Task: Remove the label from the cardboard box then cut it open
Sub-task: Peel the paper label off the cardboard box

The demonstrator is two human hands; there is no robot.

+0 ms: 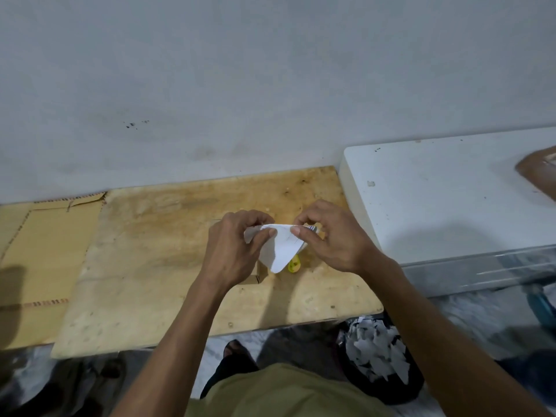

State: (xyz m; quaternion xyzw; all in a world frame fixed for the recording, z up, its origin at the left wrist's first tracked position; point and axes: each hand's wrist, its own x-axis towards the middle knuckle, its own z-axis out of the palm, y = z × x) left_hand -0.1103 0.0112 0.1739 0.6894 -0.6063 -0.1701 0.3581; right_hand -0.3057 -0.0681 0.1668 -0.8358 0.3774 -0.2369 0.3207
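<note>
A white paper label (281, 248) hangs folded in the air above the wooden board (156, 266). My left hand (231, 251) pinches its left end and my right hand (331, 239) pinches its right end, where some print shows. Under my left hand lies a small cardboard box (259, 273), mostly hidden; only its near right corner shows. A yellow-handled cutter (294, 265) peeks out on the board just below the label's tip.
Flattened cardboard (39, 254) lies left of the board. A white cabinet top (445, 200) stands to the right, with a brown object (538, 173) at its far edge. A black bin (379, 359) full of torn paper scraps sits on the floor at the board's near right.
</note>
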